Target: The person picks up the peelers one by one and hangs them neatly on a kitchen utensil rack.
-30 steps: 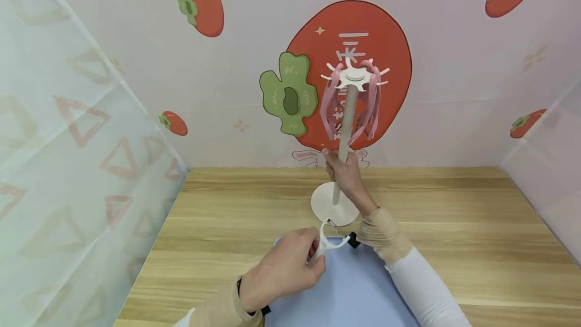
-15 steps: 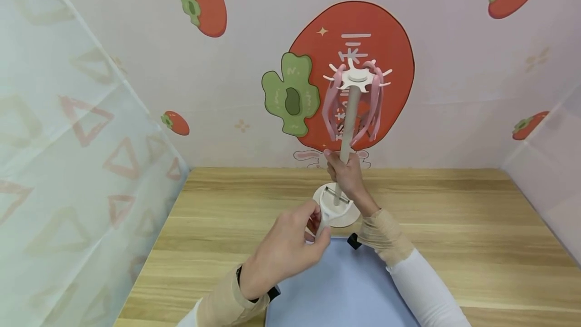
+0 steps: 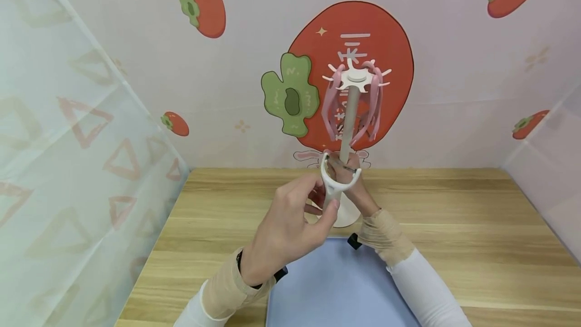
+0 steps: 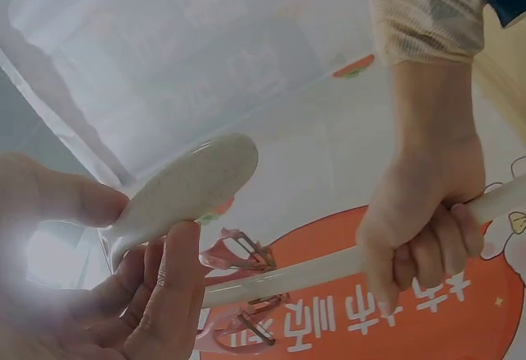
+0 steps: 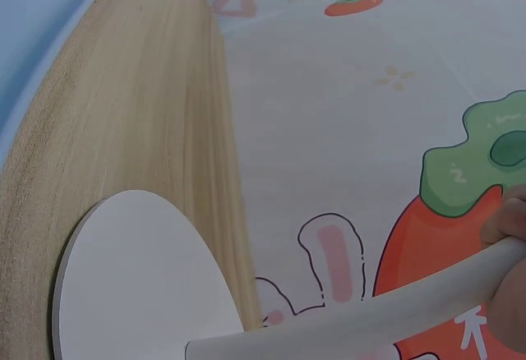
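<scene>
My left hand (image 3: 288, 223) pinches the handle of a white Y-shaped peeler (image 3: 337, 185) between thumb and fingers. The peeler's forked head points up, its blade (image 3: 348, 168) crossing in front of the right hand in the head view. The handle end (image 4: 193, 183) shows large in the left wrist view. My right hand (image 4: 427, 200) grips the pole (image 3: 349, 120) of a white stand. Hooks ring the stand's top (image 3: 356, 77), and several pink utensils (image 3: 375, 102) with forked lower ends hang from them. The stand's round base (image 5: 136, 286) is on the table.
A light blue tray (image 3: 340, 286) lies on the wooden table (image 3: 231, 206), in front of the stand. Behind stands a pale printed backdrop (image 3: 454, 74), with a white sheet (image 3: 81, 140) at the left. Dark devices (image 3: 355, 241) are strapped at both wrists.
My left hand has risen and moved forward with the peeler, from above the tray's far edge to in front of the pole and right hand. The right hand keeps its grip.
</scene>
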A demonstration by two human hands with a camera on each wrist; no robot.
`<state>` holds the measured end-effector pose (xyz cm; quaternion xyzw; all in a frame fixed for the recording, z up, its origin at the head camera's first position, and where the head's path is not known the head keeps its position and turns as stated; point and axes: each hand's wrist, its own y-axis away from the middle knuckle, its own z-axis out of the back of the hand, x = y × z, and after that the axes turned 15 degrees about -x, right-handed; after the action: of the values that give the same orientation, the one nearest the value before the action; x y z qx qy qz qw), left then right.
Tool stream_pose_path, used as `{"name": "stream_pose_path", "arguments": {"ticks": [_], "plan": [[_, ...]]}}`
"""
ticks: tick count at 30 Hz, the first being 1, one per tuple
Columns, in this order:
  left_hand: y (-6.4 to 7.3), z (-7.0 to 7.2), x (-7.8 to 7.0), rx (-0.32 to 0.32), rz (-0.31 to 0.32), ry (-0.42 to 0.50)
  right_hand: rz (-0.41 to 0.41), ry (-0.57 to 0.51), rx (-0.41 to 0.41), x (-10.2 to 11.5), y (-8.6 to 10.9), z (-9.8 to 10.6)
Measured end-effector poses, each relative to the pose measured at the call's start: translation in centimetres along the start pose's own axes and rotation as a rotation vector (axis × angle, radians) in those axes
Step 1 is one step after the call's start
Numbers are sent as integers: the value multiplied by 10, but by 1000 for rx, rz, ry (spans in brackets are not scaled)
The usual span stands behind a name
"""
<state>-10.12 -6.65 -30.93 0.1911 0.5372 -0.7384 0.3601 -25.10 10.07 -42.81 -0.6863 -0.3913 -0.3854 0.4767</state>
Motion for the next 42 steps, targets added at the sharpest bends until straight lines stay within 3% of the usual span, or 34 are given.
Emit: {"name": "stream_pose_path", "arguments": {"ticks": [5,10,20,27,34,42], "plan": [[-7,0,-3,-31,-39,1,-9,78,-28,1,1,1],[-15,-2,0,-79,-92,-10,-12,41,-42,2,0,0],[-31,-5,4,-144,-149,-40,67,3,-50,-2,-3,0],[-42,-7,4,-184,-177,-41,46,85,-39,0,0,3],[-51,-8,3,-232,-192,-51,10,98,-44,3,-2,2],[-56,-8,2,-287,-219,-34,-19,-5,22,2,0,2]]}}
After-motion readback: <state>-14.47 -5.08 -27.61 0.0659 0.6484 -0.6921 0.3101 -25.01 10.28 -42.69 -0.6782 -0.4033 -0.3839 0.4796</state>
